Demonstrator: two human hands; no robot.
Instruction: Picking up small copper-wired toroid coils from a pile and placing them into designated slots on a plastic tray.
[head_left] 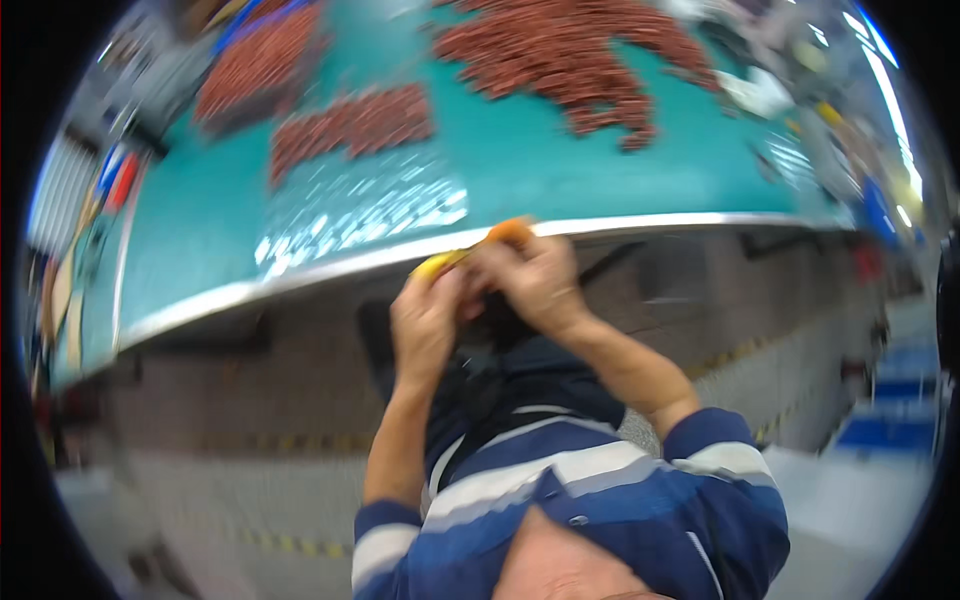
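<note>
Just off the near edge of the table, my left hand [425, 315] and my right hand [540, 285] meet, fingers closed and pinched together. A small yellow piece [437, 265] shows at the left fingertips, and an orange piece [510, 232] at the right ones. Motion blurs both, so I cannot tell whether they are one held thing or covers on the fingers. Beyond my hands, the green tabletop [560, 185] bears a spread-out heap of small reddish-brown parts [560, 60]. Nearer on the left, a row of similar parts [355, 122] lies at the far end of a shiny clear plastic sheet or tray [365, 205].
A container of reddish-brown parts [262, 65] stands at the far left. A pale metal strip [400, 250] edges the table. A white crumpled thing [757, 93] lies at the far right. On the left are a red item [122, 182] and other tools; blue bins [885, 430] stand at right.
</note>
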